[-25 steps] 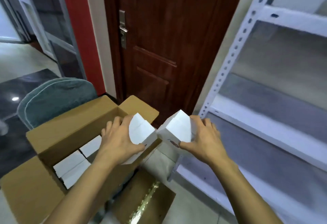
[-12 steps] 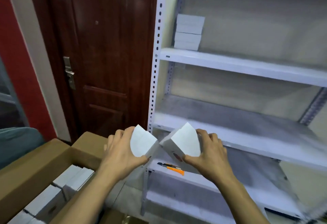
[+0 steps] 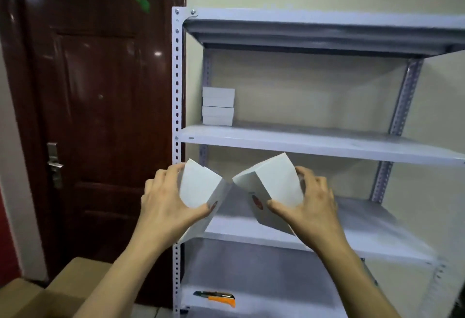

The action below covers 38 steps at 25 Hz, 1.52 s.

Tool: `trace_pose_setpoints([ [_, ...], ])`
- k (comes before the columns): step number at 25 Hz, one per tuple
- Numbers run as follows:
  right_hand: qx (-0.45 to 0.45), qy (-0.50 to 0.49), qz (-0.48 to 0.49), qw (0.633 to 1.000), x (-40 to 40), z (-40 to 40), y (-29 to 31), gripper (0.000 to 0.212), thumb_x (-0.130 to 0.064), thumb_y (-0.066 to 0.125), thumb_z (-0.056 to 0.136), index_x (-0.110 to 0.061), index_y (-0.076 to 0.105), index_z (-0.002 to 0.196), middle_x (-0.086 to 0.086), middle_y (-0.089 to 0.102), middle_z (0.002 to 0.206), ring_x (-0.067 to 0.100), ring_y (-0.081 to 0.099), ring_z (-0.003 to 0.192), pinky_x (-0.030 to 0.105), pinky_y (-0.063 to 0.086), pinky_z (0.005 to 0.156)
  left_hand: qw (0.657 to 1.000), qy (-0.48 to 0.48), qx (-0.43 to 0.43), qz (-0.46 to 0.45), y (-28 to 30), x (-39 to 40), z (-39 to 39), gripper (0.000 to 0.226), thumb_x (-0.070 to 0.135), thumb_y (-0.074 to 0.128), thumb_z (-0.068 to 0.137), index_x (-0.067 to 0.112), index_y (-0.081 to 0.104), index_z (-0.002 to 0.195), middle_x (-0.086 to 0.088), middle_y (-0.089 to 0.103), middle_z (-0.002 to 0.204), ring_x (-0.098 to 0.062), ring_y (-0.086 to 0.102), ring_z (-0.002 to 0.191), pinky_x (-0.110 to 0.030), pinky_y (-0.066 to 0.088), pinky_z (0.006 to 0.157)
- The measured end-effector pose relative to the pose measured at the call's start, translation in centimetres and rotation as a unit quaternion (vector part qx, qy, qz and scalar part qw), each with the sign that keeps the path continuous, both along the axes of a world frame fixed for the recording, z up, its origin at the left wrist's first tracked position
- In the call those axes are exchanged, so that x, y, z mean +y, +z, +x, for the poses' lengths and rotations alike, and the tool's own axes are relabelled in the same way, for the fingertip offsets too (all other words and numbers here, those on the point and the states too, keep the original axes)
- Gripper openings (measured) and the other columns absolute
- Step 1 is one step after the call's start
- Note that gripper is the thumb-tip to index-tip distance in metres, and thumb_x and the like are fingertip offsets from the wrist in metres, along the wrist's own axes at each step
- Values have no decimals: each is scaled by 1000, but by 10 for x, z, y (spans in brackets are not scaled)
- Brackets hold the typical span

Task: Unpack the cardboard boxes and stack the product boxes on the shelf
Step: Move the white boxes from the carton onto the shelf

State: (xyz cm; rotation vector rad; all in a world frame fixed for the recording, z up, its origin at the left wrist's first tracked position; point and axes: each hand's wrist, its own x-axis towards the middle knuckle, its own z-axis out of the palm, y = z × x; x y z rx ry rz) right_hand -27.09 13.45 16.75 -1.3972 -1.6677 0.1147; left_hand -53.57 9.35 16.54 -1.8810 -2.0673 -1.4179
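Note:
My left hand (image 3: 166,202) grips a white product box (image 3: 198,187), tilted, with a red mark on its side. My right hand (image 3: 307,204) grips a second white product box (image 3: 271,184), also tilted, so the two boxes nearly meet in front of the white metal shelf (image 3: 314,141). A stack of several white product boxes (image 3: 218,110) stands at the back left of the upper shelf board. A corner of the open cardboard box (image 3: 50,290) shows at the lower left.
A dark brown door (image 3: 95,106) with a metal handle stands left of the shelf's perforated post (image 3: 176,91). An orange and black utility knife (image 3: 216,297) lies on the bottom shelf board.
My view has swung up from the cardboard box to the shelf. Both hands have risen with their boxes, from the lower boards to between the two middle boards.

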Motion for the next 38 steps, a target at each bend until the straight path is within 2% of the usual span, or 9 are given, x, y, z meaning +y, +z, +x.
trace_pose_setpoints([
  [5, 43, -8, 81, 996, 6, 13, 52, 87, -60, 77, 58, -36, 44, 135, -6, 43, 113, 20, 44, 109, 34, 36, 91, 994, -19, -18, 107, 53, 17, 26, 104, 74, 58, 45, 32, 40, 139, 3, 47, 123, -27, 40, 114, -47, 43, 96],
  [8, 63, -21, 133, 989, 12, 18, 75, 86, -58, 77, 59, -34, 45, 135, -6, 41, 113, 21, 43, 109, 34, 39, 94, 986, -21, -22, 162, 76, 25, 41, 100, 70, 62, 48, 32, 41, 138, 3, 46, 122, -24, 39, 112, -45, 43, 96],
  [11, 78, -36, 154, 984, 23, 20, 93, 86, -58, 78, 59, -35, 45, 135, -6, 40, 115, 24, 45, 113, 37, 39, 97, 979, -25, -30, 198, 91, 40, 50, 93, 57, 79, 58, 30, 41, 139, 5, 44, 120, -20, 36, 110, -46, 43, 96],
  [13, 81, -50, 164, 982, 32, 21, 102, 86, -58, 79, 59, -34, 45, 135, -7, 40, 115, 25, 46, 116, 39, 38, 98, 976, -29, -28, 216, 98, 53, 53, 92, 56, 78, 59, 30, 40, 139, 4, 45, 121, -16, 35, 109, -43, 43, 96],
  [17, 93, -63, 168, 979, 55, 21, 112, 86, -49, 86, 63, -34, 44, 136, -7, 37, 115, 26, 45, 119, 39, 37, 97, 972, -52, -24, 227, 108, 82, 55, 92, 52, 81, 60, 30, 40, 139, 4, 46, 125, -14, 35, 109, -36, 40, 93],
  [20, 98, -59, 167, 979, 74, 21, 114, 85, -46, 86, 64, -35, 43, 136, -8, 36, 117, 26, 44, 120, 42, 40, 100, 970, -61, -27, 234, 110, 105, 57, 92, 54, 78, 59, 30, 40, 139, 6, 45, 123, -18, 39, 113, -38, 42, 95],
  [24, 107, -63, 166, 978, 101, 21, 113, 87, -46, 86, 65, -34, 41, 138, -6, 38, 122, 24, 42, 122, 46, 42, 103, 968, -62, -35, 239, 110, 140, 61, 91, 44, 88, 62, 29, 42, 138, 5, 45, 123, -19, 39, 110, -44, 44, 95],
  [30, 135, -72, 147, 977, 148, 20, 105, 87, -46, 88, 66, -34, 40, 137, -4, 41, 127, 22, 39, 126, 47, 41, 106, 966, -75, -66, 237, 107, 194, 66, 90, 41, 88, 63, 27, 42, 139, 3, 46, 128, -14, 33, 108, -39, 41, 91],
  [38, 156, -90, 105, 978, 199, 19, 95, 88, -45, 89, 66, -28, 40, 137, 0, 43, 131, 27, 39, 130, 47, 41, 106, 966, -89, -84, 227, 109, 248, 64, 88, 43, 88, 62, 28, 42, 135, 4, 47, 125, -23, 41, 112, -42, 42, 96],
])
